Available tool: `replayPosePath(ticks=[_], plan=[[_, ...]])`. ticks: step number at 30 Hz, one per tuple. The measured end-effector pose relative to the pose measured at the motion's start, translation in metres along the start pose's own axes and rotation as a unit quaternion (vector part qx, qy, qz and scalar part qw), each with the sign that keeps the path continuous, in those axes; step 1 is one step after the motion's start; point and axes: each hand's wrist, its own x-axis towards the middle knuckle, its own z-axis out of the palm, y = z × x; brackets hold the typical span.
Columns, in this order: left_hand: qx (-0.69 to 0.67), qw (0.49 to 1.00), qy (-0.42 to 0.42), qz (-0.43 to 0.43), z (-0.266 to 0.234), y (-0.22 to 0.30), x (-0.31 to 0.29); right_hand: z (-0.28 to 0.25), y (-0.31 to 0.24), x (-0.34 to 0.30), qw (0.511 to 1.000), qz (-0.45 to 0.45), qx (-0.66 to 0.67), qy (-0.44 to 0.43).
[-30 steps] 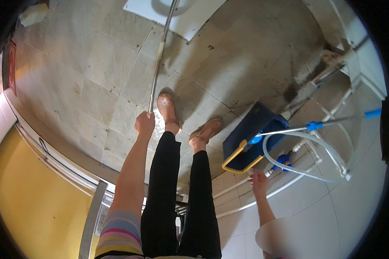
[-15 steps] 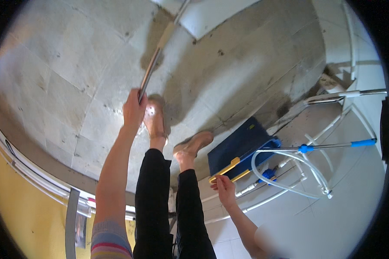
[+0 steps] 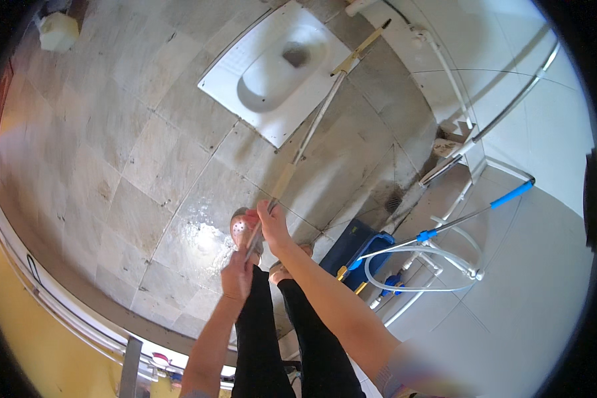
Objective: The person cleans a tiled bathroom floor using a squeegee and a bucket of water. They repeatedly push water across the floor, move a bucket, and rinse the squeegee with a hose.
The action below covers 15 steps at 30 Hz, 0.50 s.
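Note:
Both my hands are closed around the metal pole of a long-handled floor squeegee (image 3: 317,119). My left hand (image 3: 237,273) grips its near end, beside my shoe (image 3: 245,225). Higher up the pole, my right hand (image 3: 272,227) holds it just below a tan section. The pole slants away to the right. Its narrow yellow head (image 3: 361,49) lies at the right edge of a white squat toilet (image 3: 229,76); whether it touches the toilet or only the floor I cannot tell.
A blue bin (image 3: 349,244) with yellow handles stands right of my legs, near a blue-gripped rod (image 3: 511,194) and clear hose (image 3: 474,255). White pipes (image 3: 444,73) run along the right wall. Wet grey tiles (image 3: 202,242) shine beside my left foot. A pale container (image 3: 58,32) stands far left.
My right hand has left the blue bin's yellow handle and taken hold of the squeegee pole. The view has shifted, bringing the toilet and the squeegee's head into sight.

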Motion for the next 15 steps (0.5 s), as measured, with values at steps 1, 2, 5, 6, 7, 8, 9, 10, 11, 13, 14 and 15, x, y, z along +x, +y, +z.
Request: replayPosePath(ticks=[1,2,5,6,7,8,9,10,11,13,14,15], plan=[[-0.005,1.000,-0.004,0.005,-0.007,0.017,0.003,0.006,-0.011,0.002,0.999,0.008,0.040,0.022],[0.007,0.999,-0.032,-0.021,-0.012,0.027,0.011,0.010,-0.023,0.001,0.996,0.016,0.081,0.044],[-0.116,0.993,0.008,0.005,-0.031,0.048,0.013,0.016,-0.040,-0.013,0.992,-0.061,0.050,0.099],[-0.149,0.988,-0.032,-0.005,-0.035,0.049,0.009,0.012,-0.039,-0.021,0.988,-0.091,-0.004,0.125],[-0.162,0.983,-0.072,-0.037,-0.039,0.048,-0.001,0.011,-0.040,-0.027,0.980,-0.117,-0.057,0.148],[-0.173,0.976,-0.111,-0.070,-0.042,0.046,-0.015,0.008,-0.046,-0.032,0.970,-0.088,-0.081,0.212],[-0.181,0.967,-0.148,-0.106,-0.046,0.042,-0.031,0.001,-0.054,-0.034,0.968,-0.061,-0.079,0.229],[-0.179,0.943,-0.225,-0.166,-0.057,0.044,-0.050,-0.010,-0.066,-0.032,0.965,-0.037,-0.075,0.248],[-0.173,0.911,-0.302,-0.223,-0.073,0.050,-0.067,-0.018,-0.074,-0.031,0.961,-0.014,-0.069,0.268],[-0.220,0.887,-0.317,-0.253,-0.094,0.068,-0.091,-0.047,-0.031,-0.005,0.914,-0.064,-0.212,0.339],[-0.194,0.889,-0.317,-0.266,-0.107,0.073,-0.096,-0.038,-0.039,-0.012,0.906,-0.054,-0.233,0.348],[-0.169,0.892,-0.317,-0.272,-0.115,0.080,-0.095,-0.036,-0.048,-0.013,0.896,-0.048,-0.252,0.362]])
